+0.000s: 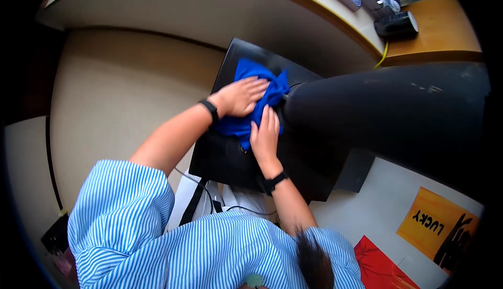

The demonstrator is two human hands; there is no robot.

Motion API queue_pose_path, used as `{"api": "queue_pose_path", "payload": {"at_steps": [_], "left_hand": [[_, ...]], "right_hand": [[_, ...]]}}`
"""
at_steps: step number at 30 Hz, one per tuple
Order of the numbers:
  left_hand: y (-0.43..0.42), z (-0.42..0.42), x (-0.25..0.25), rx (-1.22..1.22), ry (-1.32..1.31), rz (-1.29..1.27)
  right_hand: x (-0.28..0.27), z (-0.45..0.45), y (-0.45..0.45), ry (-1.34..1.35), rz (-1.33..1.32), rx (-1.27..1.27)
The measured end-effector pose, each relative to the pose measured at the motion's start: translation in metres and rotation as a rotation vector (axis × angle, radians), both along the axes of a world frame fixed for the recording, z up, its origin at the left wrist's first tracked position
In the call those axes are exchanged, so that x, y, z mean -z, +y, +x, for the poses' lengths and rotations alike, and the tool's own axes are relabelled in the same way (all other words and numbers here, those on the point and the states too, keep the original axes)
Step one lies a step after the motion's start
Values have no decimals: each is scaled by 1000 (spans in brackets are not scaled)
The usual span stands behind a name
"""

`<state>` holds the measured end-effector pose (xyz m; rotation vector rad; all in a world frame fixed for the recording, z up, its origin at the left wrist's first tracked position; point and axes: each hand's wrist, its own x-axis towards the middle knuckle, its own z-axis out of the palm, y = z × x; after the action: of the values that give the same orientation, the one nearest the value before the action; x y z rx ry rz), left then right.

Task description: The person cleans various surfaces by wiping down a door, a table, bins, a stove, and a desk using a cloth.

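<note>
- Head view: the person's left hand lies flat on a bunched blue cloth, its fingers extended and close together.
- The right hand lies near it, fingers extended and thumb apart, touching the cloth at its lower right part; neither hand is clenched.
- The cloth rests on a black panel, its folds gathered near the end of a large black cylinder that reaches in from the right.
- Each wrist wears a dark band; the striped sleeves end above the elbows.
- A dark cable runs between the panel and the person's body.
- At lower right lie a yellow sheet lettered "LUCKY" and a red sheet.
- At upper right, a dark cup-shaped object sits on a wooden surface.
</note>
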<state>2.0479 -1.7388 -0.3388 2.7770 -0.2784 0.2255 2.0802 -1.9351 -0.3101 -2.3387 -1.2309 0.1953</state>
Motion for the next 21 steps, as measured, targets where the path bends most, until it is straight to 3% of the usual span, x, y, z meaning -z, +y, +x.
{"api": "queue_pose_path", "payload": {"at_steps": [2,5,9,12,15,18,21], "left_hand": [[-20,-18,-9,-58,-35,-108],[-45,-36,-25,-234,-55,-259],[-76,-40,-98,-417,-202,-307],[-91,-13,-172,-446,-480,-437],[-90,29,-260,-314,-843,-700],[-81,58,-349,-208,-1078,-431],[-104,51,-397,-256,-1192,-293]], "right_hand": [[-15,1,-31,97,-132,47],[-62,11,-60,279,-117,127],[-151,23,-79,270,117,261],[-218,28,-100,146,333,427],[-273,33,-122,-261,674,505],[-337,49,-119,-781,920,446],[-391,63,-106,-808,875,349]]}}
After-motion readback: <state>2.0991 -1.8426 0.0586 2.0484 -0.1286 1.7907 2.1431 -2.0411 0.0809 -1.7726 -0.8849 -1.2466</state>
